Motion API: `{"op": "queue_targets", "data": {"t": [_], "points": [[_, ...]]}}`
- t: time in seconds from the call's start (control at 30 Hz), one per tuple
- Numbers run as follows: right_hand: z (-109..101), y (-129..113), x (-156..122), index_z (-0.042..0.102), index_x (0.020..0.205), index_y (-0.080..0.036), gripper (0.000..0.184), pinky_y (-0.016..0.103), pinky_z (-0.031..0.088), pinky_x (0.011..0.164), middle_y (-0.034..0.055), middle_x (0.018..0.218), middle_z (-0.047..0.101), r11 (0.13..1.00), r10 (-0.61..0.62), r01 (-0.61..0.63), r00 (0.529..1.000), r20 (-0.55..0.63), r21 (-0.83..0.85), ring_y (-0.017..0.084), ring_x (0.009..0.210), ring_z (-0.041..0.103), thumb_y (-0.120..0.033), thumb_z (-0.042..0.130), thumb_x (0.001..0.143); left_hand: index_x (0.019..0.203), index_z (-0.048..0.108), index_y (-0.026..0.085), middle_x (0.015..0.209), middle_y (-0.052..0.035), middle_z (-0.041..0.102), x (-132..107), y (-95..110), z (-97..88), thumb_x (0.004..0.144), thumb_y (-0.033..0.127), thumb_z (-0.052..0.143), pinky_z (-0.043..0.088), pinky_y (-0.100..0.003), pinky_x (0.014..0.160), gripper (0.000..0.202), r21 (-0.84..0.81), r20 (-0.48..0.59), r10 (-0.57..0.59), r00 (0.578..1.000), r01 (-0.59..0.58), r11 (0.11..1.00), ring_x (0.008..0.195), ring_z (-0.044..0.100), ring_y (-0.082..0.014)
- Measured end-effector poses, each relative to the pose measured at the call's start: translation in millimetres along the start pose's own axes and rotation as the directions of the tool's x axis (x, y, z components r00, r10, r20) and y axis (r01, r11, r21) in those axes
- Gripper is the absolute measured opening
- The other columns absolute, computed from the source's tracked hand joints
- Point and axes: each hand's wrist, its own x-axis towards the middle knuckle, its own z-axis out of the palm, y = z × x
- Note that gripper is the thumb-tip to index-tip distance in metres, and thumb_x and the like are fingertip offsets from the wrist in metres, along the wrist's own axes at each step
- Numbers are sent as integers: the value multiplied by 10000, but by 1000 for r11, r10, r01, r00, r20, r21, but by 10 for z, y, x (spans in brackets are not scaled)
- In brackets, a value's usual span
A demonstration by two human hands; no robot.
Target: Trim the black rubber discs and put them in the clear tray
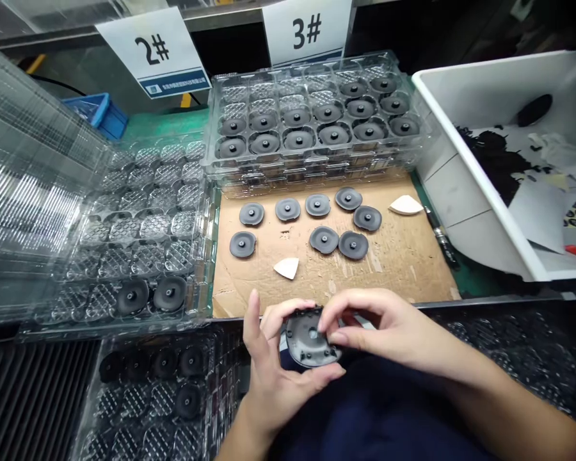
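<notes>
My left hand (281, 362) grips a dark grey round plastic part (310, 339) by its edges, between thumb and fingers. The side facing me has small black pegs near the rim and a pale spot in the middle. My right hand (365, 323) is at the part's right side, its thumb and index finger pinched together near the centre; whatever they pinch is hidden. Beyond my hands, several similar grey discs (324, 239) with centre knobs lie on a cardboard sheet (249, 288). Two white wedge-shaped pieces (287, 267) lie there too.
Stacked clear trays (317, 157) with discs stand behind the cardboard. Another clear tray (139, 256) lies left, and one (148, 403) sits lower left. A white bin (480, 186) with black scraps stands right, beside a black pen (444, 240). Signs (153, 51) hang at the back.
</notes>
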Motion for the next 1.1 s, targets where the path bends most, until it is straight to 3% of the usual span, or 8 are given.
{"op": "queue_targets", "data": {"t": [0.27,0.37,0.63,0.73,0.8,0.9,1.0,1.1], "points": [[-119,-33,53,646,792,-135,83,177,477,678,-18,747,650,908,65,-187,947,315,376,67,701,613,-111,696,731,1433,165,276,1041,-83,634,20,86,-19,582,409,787,436,-404,909,1062,-96,234,-244,941,272,957,919,642,-276],[-138,29,-3,613,707,-121,92,188,490,692,-7,721,651,865,77,-223,944,320,449,70,697,622,-117,703,727,1437,57,299,1034,-66,639,48,71,-18,616,398,768,415,-379,931,1091,-3,374,-223,900,242,970,963,628,-258],[-150,290,-132,617,682,-139,177,198,506,633,-9,672,666,767,185,-242,970,156,595,79,624,637,-180,783,635,1406,61,377,1128,-61,611,134,54,79,656,466,712,397,-379,926,998,31,414,-241,878,251,967,1080,573,-262],[-140,347,-152,610,667,-141,228,206,492,604,-1,654,659,762,185,-201,978,91,616,88,601,620,-228,810,600,1326,338,377,1104,-42,638,175,56,83,575,469,764,409,-336,890,869,80,422,-260,869,250,965,1024,589,-242],[-142,378,-149,603,685,-147,270,196,449,526,-18,566,613,764,172,-159,984,40,625,78,512,562,-315,802,615,976,645,243,854,-37,686,178,35,71,535,529,757,441,-285,743,537,153,419,-343,841,306,940,788,616,-196],[-172,463,-101,611,768,-154,296,182,340,426,-70,429,452,841,169,-92,981,-98,533,51,379,393,-440,679,739,493,555,150,475,-2,533,149,-18,-19,581,646,661,364,-238,485,515,224,309,-456,835,402,888,471,462,-111],[-220,655,16,631,863,-166,191,211,383,463,-11,603,551,996,58,-37,964,-261,84,86,469,468,-339,559,824,507,531,149,450,4,513,148,1,-310,641,635,631,355,-230,424,514,273,59,-448,892,417,867,421,454,-108],[-237,934,155,642,872,-191,208,270,474,598,47,858,637,884,-160,54,969,-191,-465,150,689,597,-182,438,834,594,559,150,526,-12,580,219,195,-848,731,590,569,429,-253,477,461,374,-281,-289,915,381,845,474,525,-131]]}}
